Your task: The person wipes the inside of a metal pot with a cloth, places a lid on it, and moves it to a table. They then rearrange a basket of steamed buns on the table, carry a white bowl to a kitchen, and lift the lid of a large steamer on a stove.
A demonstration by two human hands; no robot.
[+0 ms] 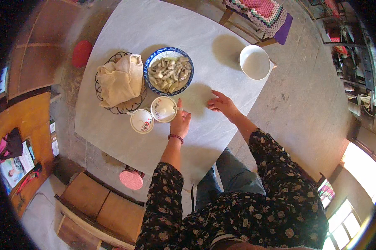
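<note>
My left hand (179, 122), with a beaded bracelet at the wrist, is beside a lidded white jar (163, 109); whether it touches the jar or its spoon handle I cannot tell. A smaller lidded jar (142, 121) sits next to that one. Over the grey tabletop (203, 72), my right hand (220, 105) is empty with its fingers apart. Beyond the jars is a blue-rimmed bowl (146, 76) of chopped, cooked-looking food (169, 73). To its left, a cream cloth (119, 81) lies bundled in a black wire basket (97, 89). A white bowl (254, 62) stands near the right table edge.
A stool with a crocheted cover (263, 15) stands beyond the far right table edge. A round pink stool (131, 179) is by the near left edge, and a red round seat (82, 53) is at the left. A wooden bench (103, 203) stands at the lower left.
</note>
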